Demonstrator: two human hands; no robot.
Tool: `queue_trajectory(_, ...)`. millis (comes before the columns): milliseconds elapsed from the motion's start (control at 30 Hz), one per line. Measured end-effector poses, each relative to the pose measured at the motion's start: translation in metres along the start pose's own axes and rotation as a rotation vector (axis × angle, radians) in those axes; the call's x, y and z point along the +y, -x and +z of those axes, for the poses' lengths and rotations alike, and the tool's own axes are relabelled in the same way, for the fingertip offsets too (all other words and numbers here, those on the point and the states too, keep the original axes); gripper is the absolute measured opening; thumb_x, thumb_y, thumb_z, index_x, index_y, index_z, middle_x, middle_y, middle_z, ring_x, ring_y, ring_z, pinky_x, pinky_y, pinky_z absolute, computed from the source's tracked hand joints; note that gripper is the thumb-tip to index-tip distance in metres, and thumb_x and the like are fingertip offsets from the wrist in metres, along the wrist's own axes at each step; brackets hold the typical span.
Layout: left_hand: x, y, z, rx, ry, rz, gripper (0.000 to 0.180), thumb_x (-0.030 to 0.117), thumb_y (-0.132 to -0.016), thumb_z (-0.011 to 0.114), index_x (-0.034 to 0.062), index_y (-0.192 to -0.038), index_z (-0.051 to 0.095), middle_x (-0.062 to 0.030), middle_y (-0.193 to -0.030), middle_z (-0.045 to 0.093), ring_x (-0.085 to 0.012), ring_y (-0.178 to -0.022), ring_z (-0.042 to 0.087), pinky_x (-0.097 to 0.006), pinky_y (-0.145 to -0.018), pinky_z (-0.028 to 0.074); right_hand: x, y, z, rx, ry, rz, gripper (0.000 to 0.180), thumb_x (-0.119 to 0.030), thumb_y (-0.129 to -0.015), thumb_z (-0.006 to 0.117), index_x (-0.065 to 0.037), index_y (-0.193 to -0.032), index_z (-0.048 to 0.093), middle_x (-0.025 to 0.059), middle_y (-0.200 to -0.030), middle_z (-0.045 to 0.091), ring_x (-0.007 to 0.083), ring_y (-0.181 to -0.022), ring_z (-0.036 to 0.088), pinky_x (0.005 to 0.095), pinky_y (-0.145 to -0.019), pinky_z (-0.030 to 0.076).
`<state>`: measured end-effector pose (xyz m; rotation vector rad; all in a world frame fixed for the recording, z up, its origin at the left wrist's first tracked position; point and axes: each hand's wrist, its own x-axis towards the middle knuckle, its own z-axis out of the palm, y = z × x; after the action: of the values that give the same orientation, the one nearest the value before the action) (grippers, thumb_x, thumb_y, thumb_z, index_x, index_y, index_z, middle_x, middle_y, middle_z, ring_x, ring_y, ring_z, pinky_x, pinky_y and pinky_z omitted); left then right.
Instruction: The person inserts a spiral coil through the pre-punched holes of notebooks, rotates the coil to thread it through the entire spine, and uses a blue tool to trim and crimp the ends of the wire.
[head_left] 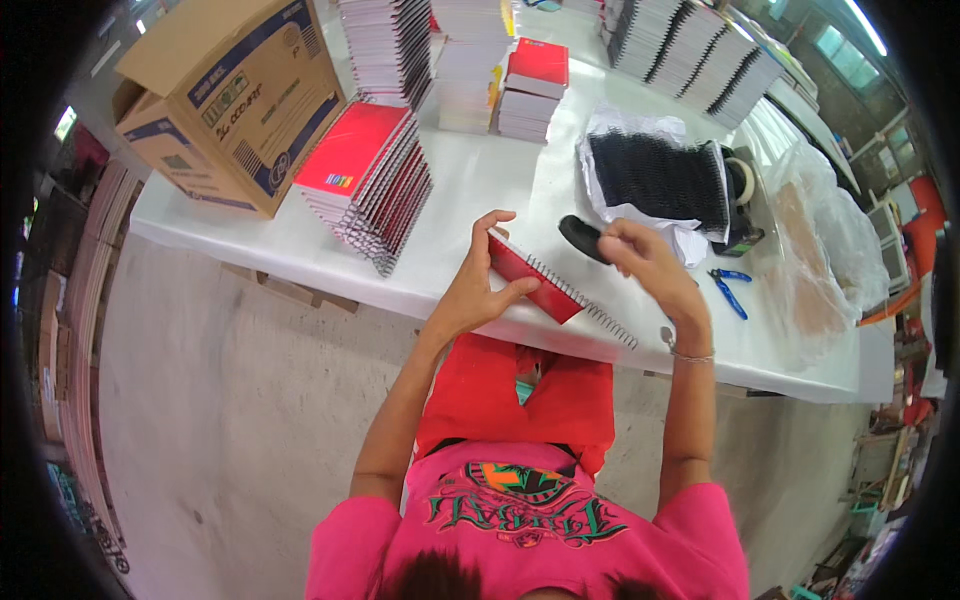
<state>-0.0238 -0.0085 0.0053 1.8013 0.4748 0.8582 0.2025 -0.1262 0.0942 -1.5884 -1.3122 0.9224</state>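
My left hand (475,290) holds a red-covered notebook (535,280) tilted at the table's near edge, thumb on the cover and fingers behind it. Along the notebook's upper right edge runs a dark metal spiral coil (608,322), its loose end sticking out past the lower corner. My right hand (645,258) is closed, its bent fingers at the right end of a black oval object (583,238). That object's exact kind is unclear, and part of it is hidden by the fingers. A gap separates my right hand from the coil.
Stacked spiral-bound red notebooks (360,165) stand left, beside a cardboard box (240,110). More stacks (535,85) are farther back. On the right are many black coils (655,180) on white paper, blue-handled pliers (730,290) and a clear plastic bag (825,235).
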Motion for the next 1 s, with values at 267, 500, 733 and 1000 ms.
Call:
queue_trajectory(267,-0.002,-0.002,-0.007,-0.101,0.216,-0.087,0.06,0.014,-0.088,0.066,0.0094,-0.139,0.034,-0.0052,-0.113,0.038,-0.0136,-0.105,0.042,-0.029,-0.097,0.035,0.005,-0.014,0.004,-0.077,0.089,0.085,0.028,-0.032,-0.092,0.067,-0.005,-0.089,0.063,-0.0037,-0.079,0.056,0.0066,-0.073,0.048,0.0233,-0.065,0.039)
queue_trajectory(500,-0.008,-0.004,-0.008,-0.157,0.309,-0.121,0.055,0.012,-0.09,0.061,0.0086,-0.139,0.035,-0.004,-0.119,0.035,-0.0127,-0.106,0.041,-0.027,-0.098,0.034,0.007,-0.02,0.026,-0.177,0.016,0.049,0.026,-0.029,-0.093,0.063,-0.004,-0.101,0.067,0.0,-0.09,0.062,0.0081,-0.077,0.052,0.0235,-0.068,0.04)
queue_trajectory(733,-0.006,-0.003,-0.009,-0.15,0.356,-0.144,0.055,0.011,-0.092,0.058,0.0084,-0.141,0.034,-0.0051,-0.119,0.04,-0.0142,-0.113,0.041,-0.028,-0.101,0.033,0.01,-0.026,0.026,-0.22,0.098,0.002,0.036,-0.036,-0.095,0.059,-0.005,-0.11,0.07,-0.0003,-0.092,0.063,0.0086,-0.077,0.05,0.0227,-0.067,0.039)
queue_trajectory(1000,-0.008,-0.002,-0.007,-0.131,0.399,-0.115,0.053,0.011,-0.095,0.056,0.008,-0.143,0.034,-0.0049,-0.122,0.042,-0.0128,-0.11,0.045,-0.028,-0.099,0.036,0.023,-0.029,0.04,-0.109,0.103,-0.02,0.036,-0.034,-0.093,0.065,-0.002,-0.109,0.07,-0.0004,-0.09,0.066,0.007,-0.07,0.048,0.0226,-0.065,0.04)
